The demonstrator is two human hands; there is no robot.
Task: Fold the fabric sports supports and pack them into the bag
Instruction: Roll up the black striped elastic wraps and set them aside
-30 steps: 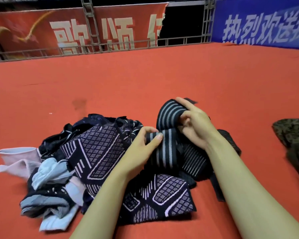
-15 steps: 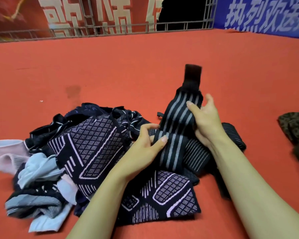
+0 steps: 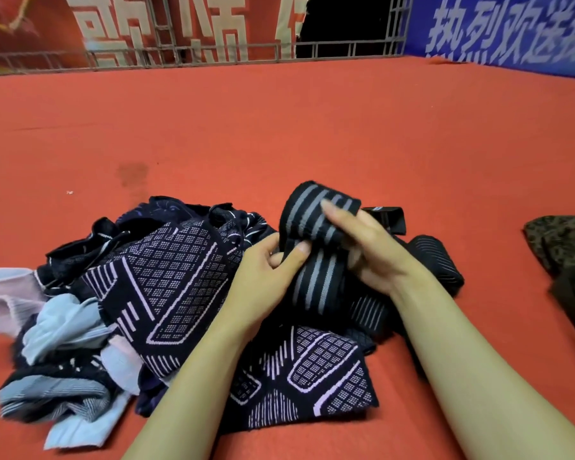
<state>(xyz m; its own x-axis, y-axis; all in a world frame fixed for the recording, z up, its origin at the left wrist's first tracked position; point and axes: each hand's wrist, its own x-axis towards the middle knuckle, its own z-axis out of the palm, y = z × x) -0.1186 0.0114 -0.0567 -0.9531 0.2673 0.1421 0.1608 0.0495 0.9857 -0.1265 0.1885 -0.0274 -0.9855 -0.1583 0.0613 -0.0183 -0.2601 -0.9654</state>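
A black strap with grey stripes (image 3: 312,224) is bent over into a fold above the pile. My left hand (image 3: 269,270) pinches its lower part with thumb on top. My right hand (image 3: 365,247) grips the folded upper part from the right, fingers over the stripes. Its black end tab (image 3: 387,215) lies behind my right hand. Dark navy patterned supports (image 3: 180,283) lie spread below and left of my hands. Pale blue and pink supports (image 3: 57,330) are heaped at the far left. A dark camouflage bag (image 3: 565,240) sits at the right edge, partly cut off.
Everything lies on a red carpeted floor (image 3: 312,127). A metal railing with red and blue banners (image 3: 346,48) runs along the far side. Another black ribbed support (image 3: 435,257) lies just right of my right wrist.
The strap's upper end stood upright with its black tab on top half a second ago; my right hand has now bent it forward and down into a fold. My left hand kept its pinch.
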